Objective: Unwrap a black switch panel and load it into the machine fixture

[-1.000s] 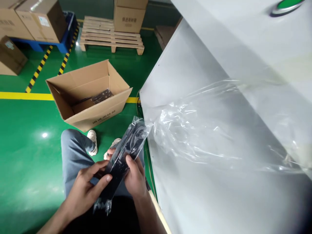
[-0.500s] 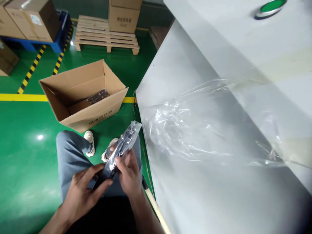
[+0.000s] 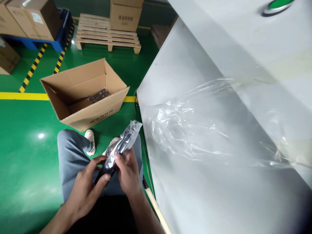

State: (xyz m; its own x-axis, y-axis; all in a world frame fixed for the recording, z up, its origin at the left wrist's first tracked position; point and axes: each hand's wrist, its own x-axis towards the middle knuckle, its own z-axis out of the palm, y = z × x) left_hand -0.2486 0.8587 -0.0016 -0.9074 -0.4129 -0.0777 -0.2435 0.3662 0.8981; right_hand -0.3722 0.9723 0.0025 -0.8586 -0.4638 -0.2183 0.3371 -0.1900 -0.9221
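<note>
A black item sealed in a clear plastic bag [image 3: 123,146] sits between my hands above my knees, its top end sticking out up and to the right. My left hand [image 3: 84,191] curls around the bag's lower part, and my right hand [image 3: 128,172] grips it from the other side. The bag's lower end is hidden behind my fingers. The black item's exact shape cannot be made out through the plastic.
An open cardboard box [image 3: 83,100] on the green floor holds a dark bagged item [image 3: 98,96]. A large white panel [image 3: 195,136] with loose plastic film fills the right. A wooden pallet [image 3: 107,37] and stacked cartons stand farther off.
The bag looks shorter between my hands, and its lower end no longer hangs below them. My hands have moved closer together. The view has shifted slightly.
</note>
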